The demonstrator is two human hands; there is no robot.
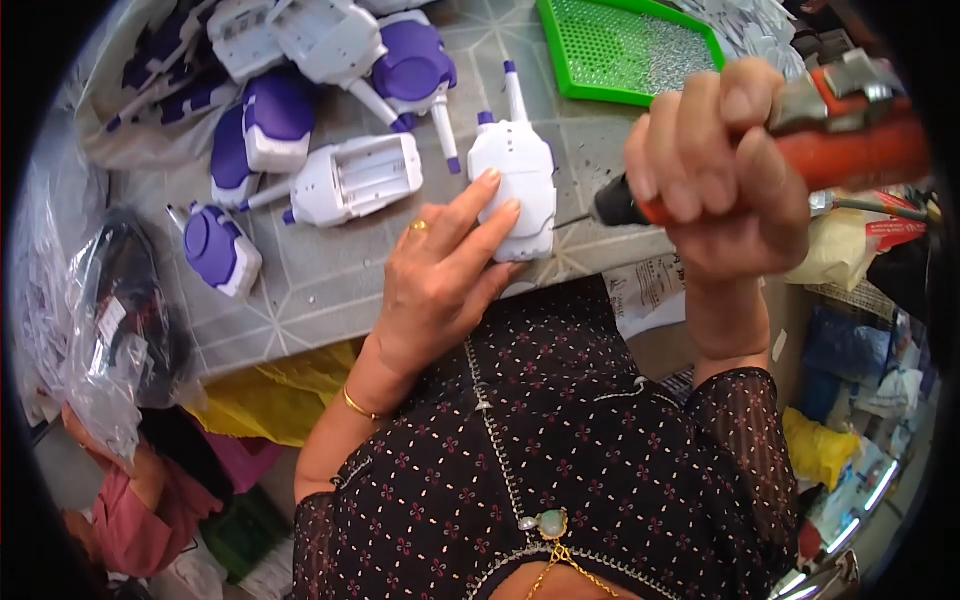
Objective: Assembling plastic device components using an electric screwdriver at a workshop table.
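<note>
Under the fingers of my left hand (445, 260) lies a white plastic device (515, 185) with purple tips and a thin stem, back side up. That hand presses flat on its casing, fingers outstretched. My right hand (720, 165) is wrapped around an orange power screwdriver (850, 145) with a black nose. Its thin bit points left, with the tip at the device's right edge near the lower corner; whether it touches a screw I cannot tell. To the left sits a similar white unit (355, 180) with an open battery compartment.
More purple-and-white units (280, 110) are heaped at the upper left. A green tray (590, 50) of small metal screws stands at the back. Clear plastic bags (115, 320) lie at the left edge. Another person's pink sleeve (175, 510) shows at the lower left.
</note>
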